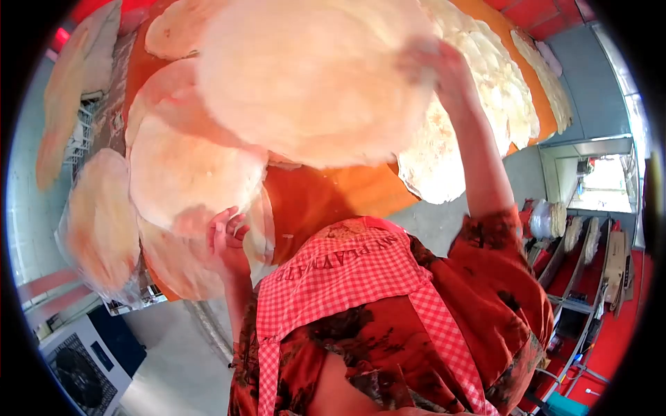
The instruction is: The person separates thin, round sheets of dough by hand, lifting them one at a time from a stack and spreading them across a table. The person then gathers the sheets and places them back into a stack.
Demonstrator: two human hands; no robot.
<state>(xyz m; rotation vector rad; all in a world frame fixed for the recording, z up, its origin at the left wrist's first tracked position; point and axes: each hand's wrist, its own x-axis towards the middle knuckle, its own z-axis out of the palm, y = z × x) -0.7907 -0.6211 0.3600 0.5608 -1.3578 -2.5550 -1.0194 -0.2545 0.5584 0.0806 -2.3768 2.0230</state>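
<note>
A large, thin round flatbread hangs raised over the table, its edges soft with motion. My right hand, a little blurred, grips this flatbread at its right edge with the arm stretched forward. My left hand is lower on the left, fingers apart and slightly curled, holding nothing. It overlaps the lower edge of another round flatbread on the near left of the table. Beneath that one, more flatbread shows in an overlapping layer.
The orange tabletop bears a stack of pale flatbreads on the right. Further flatbreads lie on clear plastic at the left edge. A fan unit stands at lower left, and a loaded metal shelf at right.
</note>
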